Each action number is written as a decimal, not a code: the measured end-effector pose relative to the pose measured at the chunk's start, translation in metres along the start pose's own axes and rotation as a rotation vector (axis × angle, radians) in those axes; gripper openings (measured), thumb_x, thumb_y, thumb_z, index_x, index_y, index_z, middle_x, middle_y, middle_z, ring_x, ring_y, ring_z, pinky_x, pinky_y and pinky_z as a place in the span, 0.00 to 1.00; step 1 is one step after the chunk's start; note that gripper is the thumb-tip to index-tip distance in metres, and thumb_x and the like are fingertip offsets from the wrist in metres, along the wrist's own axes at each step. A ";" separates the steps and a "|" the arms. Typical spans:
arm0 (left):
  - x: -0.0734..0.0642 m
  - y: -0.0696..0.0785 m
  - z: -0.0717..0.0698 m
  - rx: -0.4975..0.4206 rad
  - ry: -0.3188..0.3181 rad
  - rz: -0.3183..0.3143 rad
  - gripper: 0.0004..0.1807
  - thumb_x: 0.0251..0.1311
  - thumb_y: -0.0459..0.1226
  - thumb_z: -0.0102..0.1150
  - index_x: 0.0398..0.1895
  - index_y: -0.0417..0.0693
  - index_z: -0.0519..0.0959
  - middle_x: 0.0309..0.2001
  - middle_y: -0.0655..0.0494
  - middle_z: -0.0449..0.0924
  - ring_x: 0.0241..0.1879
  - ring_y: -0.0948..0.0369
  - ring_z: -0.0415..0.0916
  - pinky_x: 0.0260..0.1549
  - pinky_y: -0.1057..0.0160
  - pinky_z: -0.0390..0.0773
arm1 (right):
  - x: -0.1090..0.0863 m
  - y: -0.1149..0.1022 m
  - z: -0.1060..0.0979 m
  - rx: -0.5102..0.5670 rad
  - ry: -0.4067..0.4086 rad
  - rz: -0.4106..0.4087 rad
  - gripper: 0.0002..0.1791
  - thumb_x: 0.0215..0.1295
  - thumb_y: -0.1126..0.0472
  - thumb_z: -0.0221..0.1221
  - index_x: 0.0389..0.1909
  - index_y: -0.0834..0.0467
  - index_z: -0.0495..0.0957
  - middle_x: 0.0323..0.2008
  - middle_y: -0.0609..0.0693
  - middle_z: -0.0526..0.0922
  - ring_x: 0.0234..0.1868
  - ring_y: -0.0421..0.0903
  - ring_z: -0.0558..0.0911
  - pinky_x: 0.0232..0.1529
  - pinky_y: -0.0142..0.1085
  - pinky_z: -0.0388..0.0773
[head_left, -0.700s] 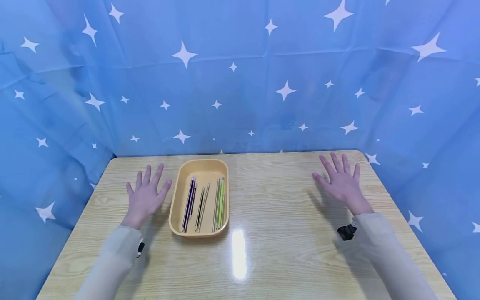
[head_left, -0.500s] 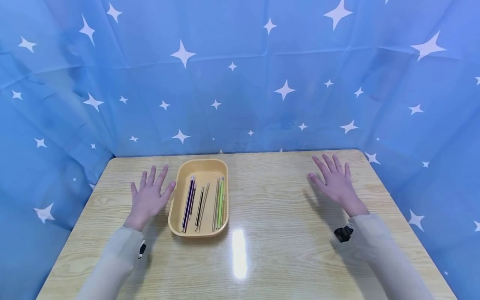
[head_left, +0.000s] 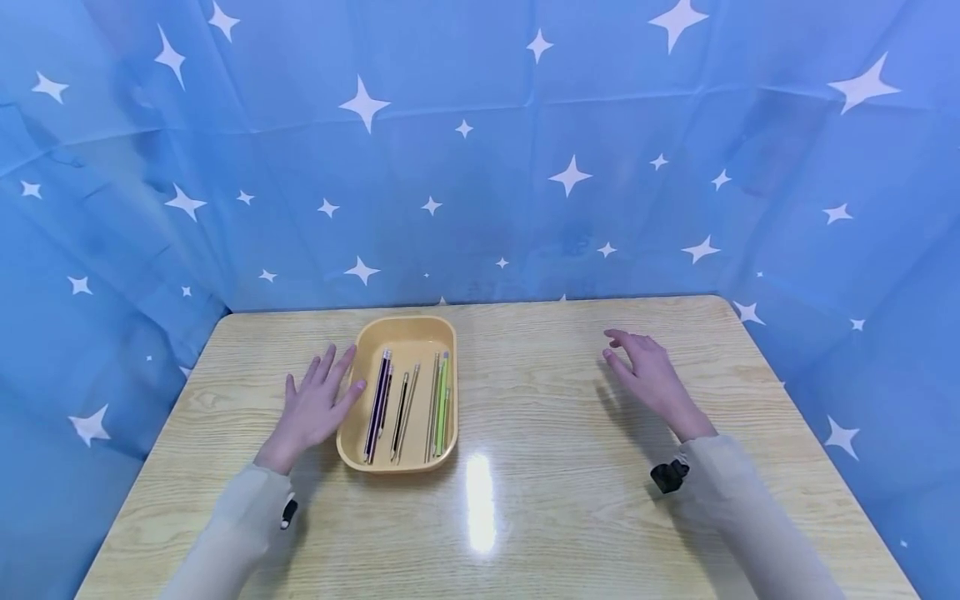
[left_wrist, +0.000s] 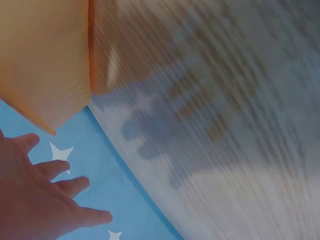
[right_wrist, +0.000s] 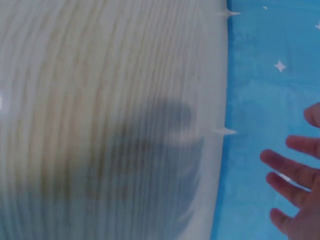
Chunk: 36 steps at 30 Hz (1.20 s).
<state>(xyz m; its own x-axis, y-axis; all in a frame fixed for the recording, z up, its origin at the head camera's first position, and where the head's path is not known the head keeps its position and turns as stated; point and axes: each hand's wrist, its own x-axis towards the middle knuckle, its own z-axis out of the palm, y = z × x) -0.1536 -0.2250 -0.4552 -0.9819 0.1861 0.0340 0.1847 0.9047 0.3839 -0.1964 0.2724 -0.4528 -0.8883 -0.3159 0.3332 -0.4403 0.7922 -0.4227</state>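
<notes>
Dark pencils [head_left: 377,406] lie along the left of the tan tray [head_left: 412,335] and green pencils [head_left: 441,408] along its right, with other pencils [head_left: 400,414] between them. The tray sits on the desk [head_left: 555,400], left of its middle. My left hand [head_left: 309,417] is spread wide and holds nothing, thumb and forefinger at the tray's left rim; I can't tell if they touch it. My right hand [head_left: 651,375], loosely bent and holding nothing, is over the desk's right half. Blue star-patterned cloth [head_left: 495,183] hangs behind.
</notes>
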 end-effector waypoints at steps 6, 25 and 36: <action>-0.003 0.004 0.002 -0.088 -0.062 0.019 0.36 0.62 0.58 0.34 0.70 0.58 0.40 0.68 0.42 0.39 0.63 0.40 0.39 0.50 0.28 0.30 | -0.003 -0.005 0.006 0.041 0.000 -0.010 0.19 0.66 0.57 0.47 0.54 0.63 0.68 0.38 0.57 0.78 0.44 0.59 0.73 0.40 0.53 0.69; -0.010 0.003 0.006 -0.599 -0.227 0.056 0.36 0.66 0.45 0.41 0.70 0.52 0.36 0.69 0.46 0.34 0.62 0.44 0.49 0.58 0.46 0.55 | -0.007 -0.010 0.015 0.125 -0.073 0.069 0.22 0.68 0.53 0.43 0.57 0.61 0.65 0.40 0.58 0.78 0.39 0.53 0.76 0.35 0.47 0.74; -0.012 -0.001 0.014 -0.891 -0.313 0.014 0.39 0.59 0.42 0.53 0.69 0.66 0.43 0.67 0.48 0.41 0.50 0.46 0.67 0.45 0.57 0.74 | -0.008 -0.012 0.022 0.149 -0.115 0.085 0.22 0.69 0.53 0.42 0.59 0.60 0.63 0.39 0.56 0.78 0.38 0.51 0.77 0.36 0.47 0.75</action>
<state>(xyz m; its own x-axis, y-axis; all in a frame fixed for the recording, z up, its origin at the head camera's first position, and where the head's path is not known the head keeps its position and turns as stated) -0.1417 -0.2226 -0.4685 -0.9004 0.4062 -0.1558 -0.0297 0.2998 0.9535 -0.1872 0.2542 -0.4691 -0.9285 -0.3154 0.1961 -0.3697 0.7353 -0.5681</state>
